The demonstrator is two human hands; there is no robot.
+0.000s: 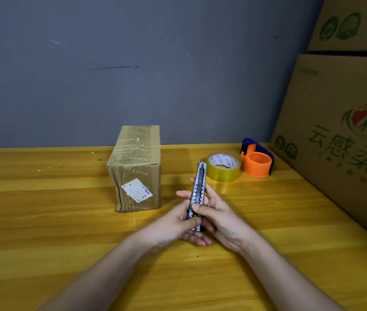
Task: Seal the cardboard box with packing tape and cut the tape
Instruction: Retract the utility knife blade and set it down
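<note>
A small cardboard box (136, 167) stands on the yellow wooden table (43, 221), left of centre, with a white label on its near face and tape along its top. Both hands hold a grey utility knife (198, 189) pointing away from me, just right of the box. My left hand (178, 223) grips its lower end with the thumb on the slider. My right hand (214, 212) cradles it from the right. A roll of clear yellowish packing tape (223, 167) lies flat beyond the knife's tip.
An orange and blue tape dispenser (257, 161) sits right of the roll. Large printed cardboard cartons (339, 131) are stacked along the table's right side. A grey wall (133, 63) rises behind the table.
</note>
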